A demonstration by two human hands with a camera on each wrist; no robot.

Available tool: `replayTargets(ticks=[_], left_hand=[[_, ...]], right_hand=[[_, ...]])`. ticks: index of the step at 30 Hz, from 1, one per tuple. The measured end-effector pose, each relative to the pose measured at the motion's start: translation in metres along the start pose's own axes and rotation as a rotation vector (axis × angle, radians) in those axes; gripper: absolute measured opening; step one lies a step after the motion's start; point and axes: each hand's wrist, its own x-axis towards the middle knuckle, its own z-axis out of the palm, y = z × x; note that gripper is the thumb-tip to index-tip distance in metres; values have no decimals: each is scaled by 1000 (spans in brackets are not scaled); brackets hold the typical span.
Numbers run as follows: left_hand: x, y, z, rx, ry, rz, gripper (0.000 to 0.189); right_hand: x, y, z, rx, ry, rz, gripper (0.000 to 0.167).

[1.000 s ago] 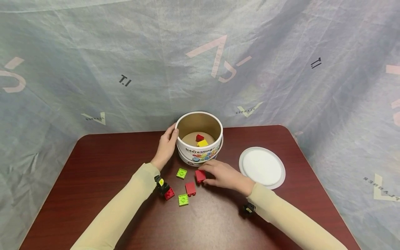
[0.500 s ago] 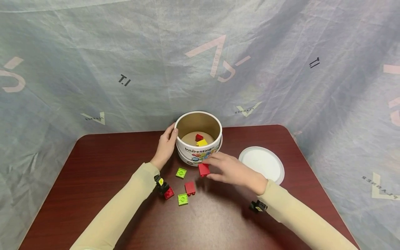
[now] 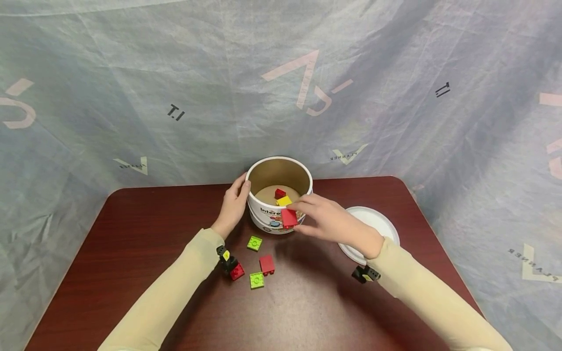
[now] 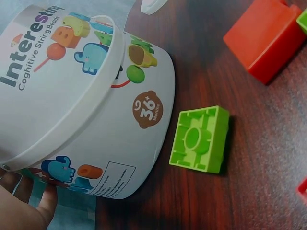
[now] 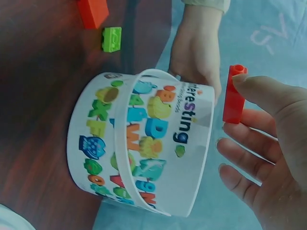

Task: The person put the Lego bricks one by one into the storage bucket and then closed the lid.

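My right hand (image 3: pixel 331 219) pinches a red toy brick (image 3: pixel 288 219) between thumb and fingers, in front of the white bucket's upper wall. In the right wrist view that brick (image 5: pixel 234 98) appears just beyond the bucket's rim, its stud end by the thumb. My left hand (image 3: pixel 231 205) rests against the left side of the printed bucket (image 4: pixel 115 129), fingers fairly straight along its wall. Inside the upright bucket lie a red brick (image 3: pixel 280 193) and a yellow brick (image 3: pixel 283 201). On the table are two green bricks (image 3: pixel 254 243) and two red ones (image 3: pixel 266 264), one partly behind the left wrist camera.
A round white lid (image 3: pixel 379 225) lies right of the bucket, partly hidden by my right hand and wrist. The dark red table (image 3: pixel 145 234) meets a hanging grey sheet (image 3: pixel 210 122) behind the bucket. The bucket's white handle (image 4: pixel 91 108) hangs down along its front.
My right hand has picked the red brick up off the table and raised it toward the bucket's rim. The left hand and the bucket stay in place.
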Motion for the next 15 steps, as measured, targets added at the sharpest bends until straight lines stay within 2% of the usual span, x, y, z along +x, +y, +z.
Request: replayTargets(ticks=[15], left_hand=[[-1, 0, 0, -17, -2, 1, 55]], right_hand=[[20, 19, -13, 34, -15, 120, 44]])
